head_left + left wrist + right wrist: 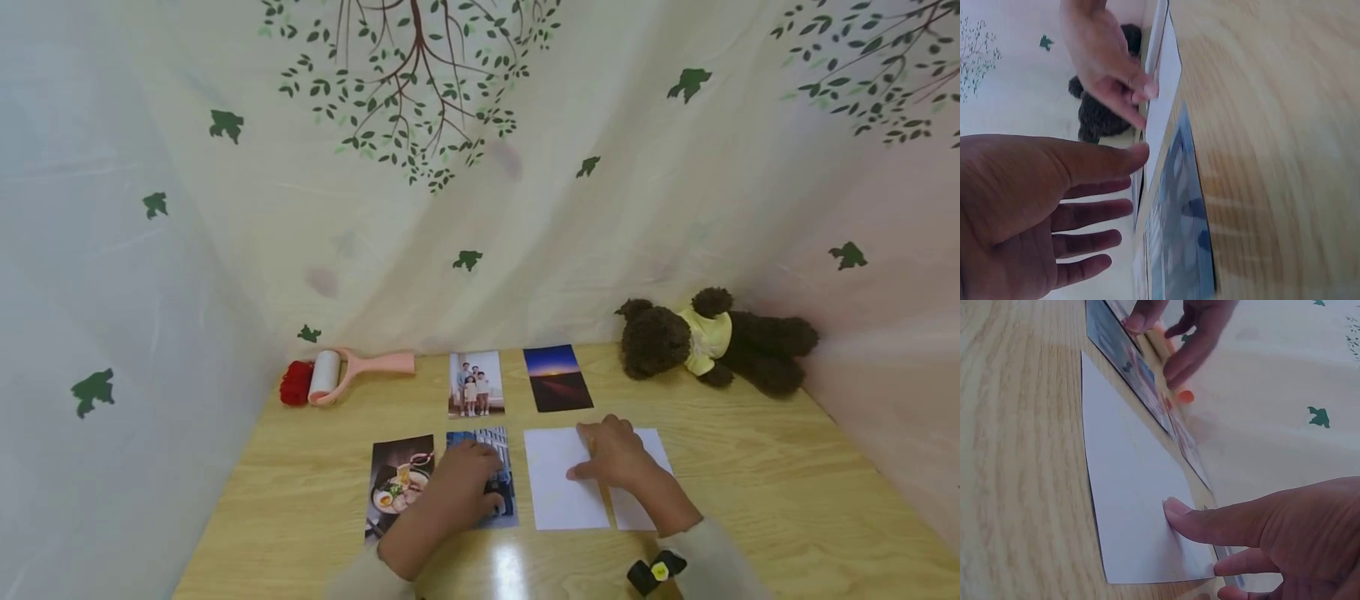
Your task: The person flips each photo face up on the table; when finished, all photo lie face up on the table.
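Over a photo of a building [504,442] hovers my left hand [459,482], its fingers extended and nothing held in them. My right hand [617,454] is at a blank white card [555,496]. In the right wrist view its thumb lies on that card [1138,487], and a fingertip reaches the card's edge. A second white card [636,512] lies just right of the first, partly covered by the right hand. To the left is a photo of a ramen bowl [401,479]. Behind are a family photo [476,383] and a sunset photo [558,379].
A lint roller with a pink handle [382,363] lies at the back left beside a red fuzzy bundle [297,383]. At the back right a brown teddy bear [656,340] in a yellow shirt lies on its side. A leaf-patterned curtain [375,250] hangs behind the wooden table [750,483].
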{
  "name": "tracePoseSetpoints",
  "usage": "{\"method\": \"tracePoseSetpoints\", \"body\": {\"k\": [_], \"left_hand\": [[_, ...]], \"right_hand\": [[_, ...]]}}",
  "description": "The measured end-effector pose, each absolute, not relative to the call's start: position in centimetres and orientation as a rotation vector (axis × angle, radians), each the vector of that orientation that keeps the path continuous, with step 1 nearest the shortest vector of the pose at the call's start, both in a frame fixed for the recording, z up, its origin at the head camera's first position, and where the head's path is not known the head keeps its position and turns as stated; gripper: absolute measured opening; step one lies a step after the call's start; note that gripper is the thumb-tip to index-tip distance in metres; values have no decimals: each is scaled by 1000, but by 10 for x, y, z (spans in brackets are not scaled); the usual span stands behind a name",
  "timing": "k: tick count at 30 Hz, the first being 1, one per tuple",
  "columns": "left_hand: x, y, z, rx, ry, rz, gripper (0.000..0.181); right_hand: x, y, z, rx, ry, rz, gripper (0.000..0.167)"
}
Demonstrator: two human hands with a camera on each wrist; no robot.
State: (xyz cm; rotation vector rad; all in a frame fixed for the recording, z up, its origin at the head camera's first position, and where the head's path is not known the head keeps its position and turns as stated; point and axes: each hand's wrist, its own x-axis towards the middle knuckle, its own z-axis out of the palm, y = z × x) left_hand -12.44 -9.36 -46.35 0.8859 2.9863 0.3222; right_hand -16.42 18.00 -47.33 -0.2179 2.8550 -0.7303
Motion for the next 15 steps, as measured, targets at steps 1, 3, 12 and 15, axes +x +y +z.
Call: {"method": "tracePoseSetpoints", "body": {"k": [1,3,12,15], "left_hand": [[-125,-87,-463,912,2965,324,37],[-126,-75,-464,950,2937,323,38],[-129,-44,-475,971,2906,224,34],[-128,-40,-475,962,2908,193,33]], "right_hand": [[-165,180,-473,-210,2853,-731,86],[-167,179,-472,-194,2852,-732,87],[-172,180,-475,-152,2870,-697,88],[-174,181,-474,-155,2866,-698,87]]}}
